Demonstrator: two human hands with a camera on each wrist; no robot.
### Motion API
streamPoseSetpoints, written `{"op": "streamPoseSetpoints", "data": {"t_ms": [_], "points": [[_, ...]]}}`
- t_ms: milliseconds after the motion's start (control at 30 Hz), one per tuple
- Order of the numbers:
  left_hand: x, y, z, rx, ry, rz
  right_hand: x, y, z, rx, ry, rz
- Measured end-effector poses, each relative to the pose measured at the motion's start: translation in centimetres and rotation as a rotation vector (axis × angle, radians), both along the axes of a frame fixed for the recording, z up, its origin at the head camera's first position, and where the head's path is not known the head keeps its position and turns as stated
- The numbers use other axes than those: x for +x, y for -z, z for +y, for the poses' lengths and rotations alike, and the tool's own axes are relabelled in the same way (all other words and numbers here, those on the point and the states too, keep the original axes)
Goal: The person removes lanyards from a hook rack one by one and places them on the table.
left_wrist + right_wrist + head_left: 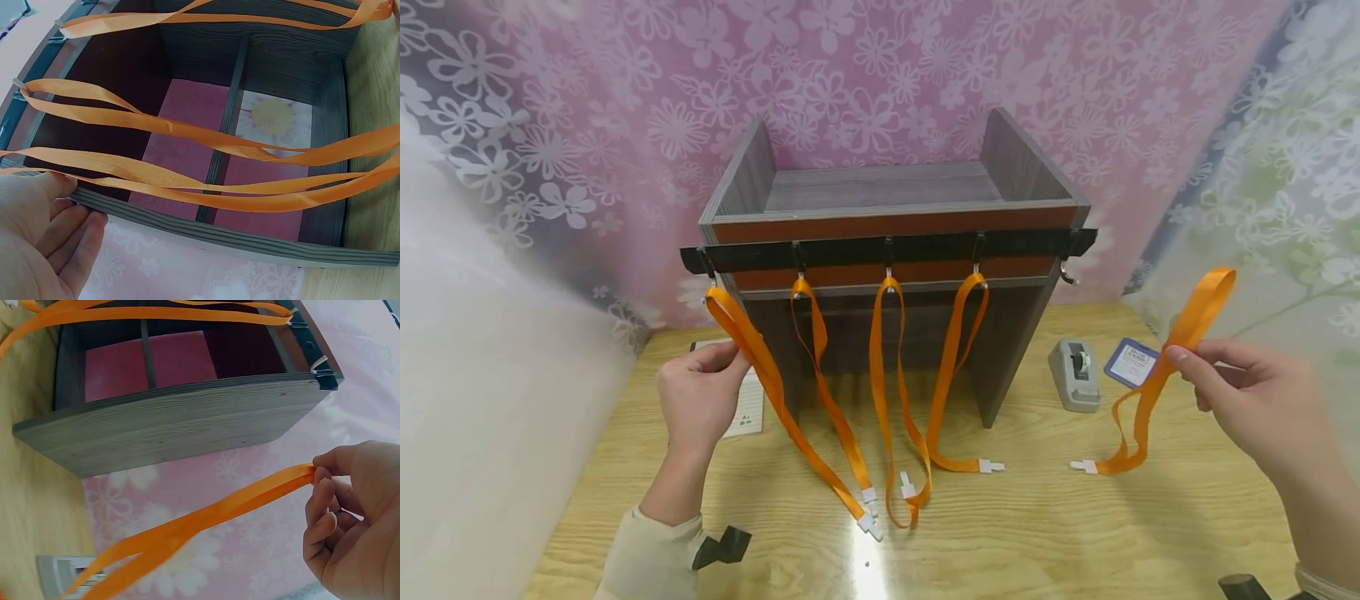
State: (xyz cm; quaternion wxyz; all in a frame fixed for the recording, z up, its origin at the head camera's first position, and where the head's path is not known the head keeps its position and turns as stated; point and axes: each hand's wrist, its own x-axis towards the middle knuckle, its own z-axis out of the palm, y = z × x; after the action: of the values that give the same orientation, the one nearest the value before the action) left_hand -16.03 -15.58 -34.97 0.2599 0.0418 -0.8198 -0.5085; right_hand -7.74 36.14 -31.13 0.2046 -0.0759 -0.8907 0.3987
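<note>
Several orange lanyards [883, 375] with white clips hang in a row from hooks on a black rail [842, 250] across a grey wooden shelf unit. At the far left, my left hand [703, 392] pinches the edge of the leftmost lanyard [760, 358] just below its hook, beside the unit's side board [250, 240]. Out to the right, my right hand [1247, 392] holds another lanyard [1195, 312] between thumb and forefinger. Its loop stands above the fingers, and its white clip [1084, 467] lies on the table. The rightmost hook [1067, 273] carries no lanyard.
A grey tape dispenser [1077, 375] stands right of the unit, beside a blue-edged card [1131, 363]. Behind my left hand lies a white lined notepad [747, 408]. Flowered pink cloth [880, 75] covers the back, and pale walls [475, 375] flank the wooden table [1000, 542].
</note>
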Motion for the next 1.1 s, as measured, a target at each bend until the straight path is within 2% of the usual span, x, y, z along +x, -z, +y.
{"op": "streamPoseSetpoints", "data": {"t_ms": [267, 467, 633, 833, 1100], "points": [[0.1, -0.1, -0.2, 0.014, 0.001, -0.006, 0.5, 2.9, 0.1, -0.011, -0.064, -0.101], [0.3, 0.0, -0.2, 0.011, 0.003, -0.013, 1.2, 4.7, -0.2, -0.007, -0.069, -0.197], [0.1, 0.1, 0.1, 0.026, 0.02, -0.017, 1.6, 6.8, 0.1, -0.05, -0.083, -0.286], [0.0, -0.1, 0.2, 0.041, 0.042, -0.011, 2.0, 9.6, 0.3, -0.111, -0.076, -0.349], [0.0, -0.1, 0.0, 0.04, 0.021, -0.015, 1.5, 11.6, 0.8, -0.062, -0.144, -0.422]]}}
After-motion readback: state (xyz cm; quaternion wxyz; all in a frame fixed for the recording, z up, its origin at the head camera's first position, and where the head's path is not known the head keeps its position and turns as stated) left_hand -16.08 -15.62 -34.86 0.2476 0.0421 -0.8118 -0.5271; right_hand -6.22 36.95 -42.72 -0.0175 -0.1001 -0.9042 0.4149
